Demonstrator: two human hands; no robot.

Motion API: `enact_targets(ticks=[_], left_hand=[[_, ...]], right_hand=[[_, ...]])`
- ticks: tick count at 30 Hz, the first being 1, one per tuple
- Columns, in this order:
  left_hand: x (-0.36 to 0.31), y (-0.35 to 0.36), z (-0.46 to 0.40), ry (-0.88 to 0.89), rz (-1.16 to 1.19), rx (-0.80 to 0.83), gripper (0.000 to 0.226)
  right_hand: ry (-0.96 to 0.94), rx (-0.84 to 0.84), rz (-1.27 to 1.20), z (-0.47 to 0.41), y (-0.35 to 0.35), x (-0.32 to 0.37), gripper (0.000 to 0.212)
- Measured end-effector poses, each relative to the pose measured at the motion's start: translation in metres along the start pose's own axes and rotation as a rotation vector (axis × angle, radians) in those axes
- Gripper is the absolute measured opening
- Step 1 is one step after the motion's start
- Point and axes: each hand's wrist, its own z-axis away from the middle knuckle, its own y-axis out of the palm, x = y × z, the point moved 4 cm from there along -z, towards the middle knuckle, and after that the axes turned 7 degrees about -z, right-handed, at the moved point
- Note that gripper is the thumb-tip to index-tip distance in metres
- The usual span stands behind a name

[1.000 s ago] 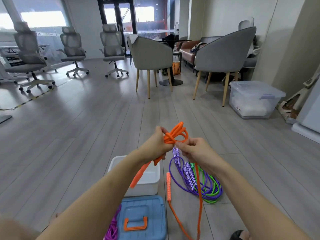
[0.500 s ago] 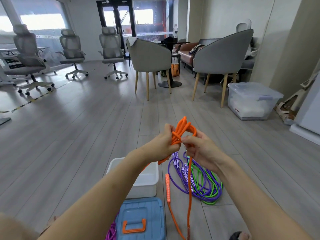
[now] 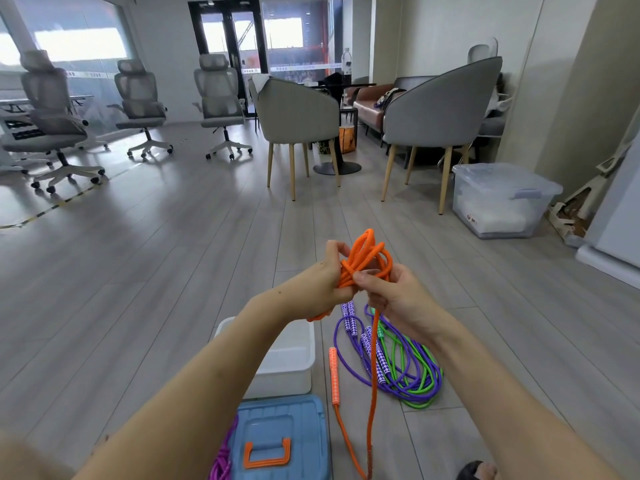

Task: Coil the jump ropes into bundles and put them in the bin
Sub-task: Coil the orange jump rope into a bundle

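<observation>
Left hand (image 3: 320, 282) clamps the orange rope (image 3: 363, 261) coil mid-air above the white bin (image 3: 294, 372), right hand (image 3: 391, 299) pinches the wrapping strand; slack grip and the loops likely spring apart.

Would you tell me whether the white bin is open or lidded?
Open: the white bin has no lid on, and the blue lid lies on the floor beside it.

Bare forearms (image 3: 214, 382); sleeves unseen, perhaps.

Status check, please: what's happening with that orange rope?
Both hands on orange rope: left hand grips coil, right hand pinches strand. Tail trails to floor. White bin unobstructed.
</observation>
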Motion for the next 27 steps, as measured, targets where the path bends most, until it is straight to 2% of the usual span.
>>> enact_targets(ticks=[4,8,11,16,18,21,27], left_hand=[[-0.002,0.002,0.001,0.015,-0.059,0.004,0.061],[-0.001,0.003,-0.003,-0.004,-0.122,0.006,0.063],[0.001,0.004,-0.004,-0.017,-0.131,0.015,0.065],[-0.002,0.003,-0.001,-0.01,0.005,0.027,0.072],[-0.001,0.004,0.001,-0.03,0.054,0.045,0.074],[0.007,0.005,0.004,-0.089,0.123,0.066,0.064],[0.013,0.01,0.011,-0.153,0.377,0.053,0.029]], right_hand=[[-0.044,-0.039,0.121,-0.002,0.001,0.001,0.029],[-0.132,-0.107,0.161,0.001,0.004,0.002,0.017],[-0.164,-0.157,0.203,0.003,0.005,0.0,0.015],[-0.145,-0.171,0.112,0.002,0.004,0.0,0.02],[-0.149,-0.184,0.076,0.001,0.002,0.0,0.016],[-0.179,-0.225,0.003,0.0,-0.002,0.001,0.009],[-0.182,-0.272,-0.084,-0.003,-0.009,0.0,0.016]])
